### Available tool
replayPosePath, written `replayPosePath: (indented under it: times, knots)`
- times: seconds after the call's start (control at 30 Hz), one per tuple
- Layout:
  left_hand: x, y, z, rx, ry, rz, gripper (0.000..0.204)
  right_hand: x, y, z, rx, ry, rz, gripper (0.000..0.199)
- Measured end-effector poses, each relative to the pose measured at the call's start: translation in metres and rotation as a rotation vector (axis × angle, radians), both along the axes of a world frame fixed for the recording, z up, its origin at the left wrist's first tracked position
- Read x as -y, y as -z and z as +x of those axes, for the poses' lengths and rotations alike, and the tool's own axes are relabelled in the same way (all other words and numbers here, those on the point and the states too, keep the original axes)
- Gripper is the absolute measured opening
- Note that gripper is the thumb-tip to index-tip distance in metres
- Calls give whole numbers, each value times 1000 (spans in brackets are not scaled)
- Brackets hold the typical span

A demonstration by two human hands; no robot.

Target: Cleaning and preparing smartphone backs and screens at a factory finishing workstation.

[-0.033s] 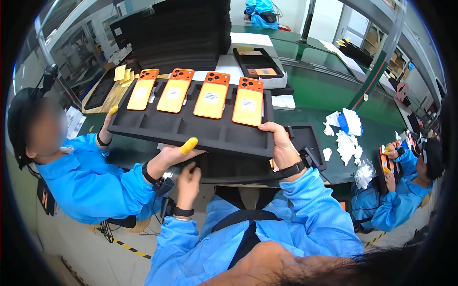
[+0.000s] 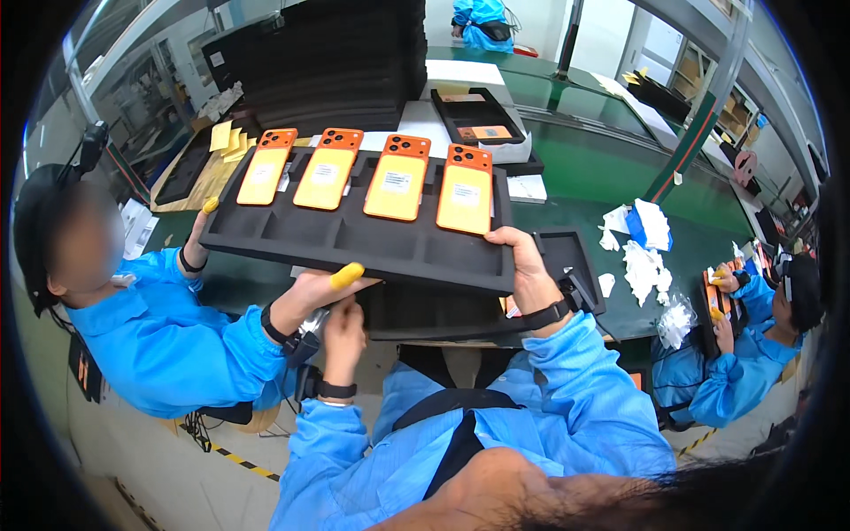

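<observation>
A black compartmented tray (image 2: 390, 258) is held up in front of me, tilted toward me. Several orange smartphones (image 2: 392, 188) lie in a row along its far side, backs up, each bearing a white label. My right hand (image 2: 529, 265) grips the tray's right end, thumb on top. Below the front edge, my left hand (image 2: 343, 336) has its fingers curled; whatever they may hold is hidden. Just above it, a co-worker's hand (image 2: 320, 288) with a yellow finger cot supports the tray's front edge. That person's other hand (image 2: 197, 239) is at the left end.
Tall black trays (image 2: 328, 71) are stacked at the back. A smaller black box (image 2: 482, 119) stands right of them. Crumpled white tissues (image 2: 645, 265) and clear plastic (image 2: 676, 323) lie on the green table (image 2: 567, 190). Another co-worker (image 2: 753, 345) sits at the right.
My left hand has moved slightly up and left, closer to the co-worker's wrist. The tray's right end has shifted a little to the right with my right hand.
</observation>
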State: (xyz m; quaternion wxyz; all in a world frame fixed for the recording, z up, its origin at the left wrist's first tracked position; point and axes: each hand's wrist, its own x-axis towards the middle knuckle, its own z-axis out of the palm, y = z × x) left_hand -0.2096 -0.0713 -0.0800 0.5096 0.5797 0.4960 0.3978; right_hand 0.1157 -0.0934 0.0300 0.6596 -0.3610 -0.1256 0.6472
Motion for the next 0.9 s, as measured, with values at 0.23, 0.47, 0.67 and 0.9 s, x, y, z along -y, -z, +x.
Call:
replayPosePath:
  times: [0.23, 0.47, 0.67, 0.9]
  knots:
    - [-73, -40, 14, 1160, 22, -341, 52, 64, 13, 60, 36, 48, -21, 41]
    - [-110, -11, -24, 1691, 277, -420, 67, 117, 35, 117, 241, 164, -14, 32]
    - [-95, -30, -10, 1118, 272, -317, 64, 140, 23, 146, 396, 170, -10, 46]
    - [-80, -39, 12, 770, 417, -373, 66, 134, 17, 204, 682, 155, -158, 48]
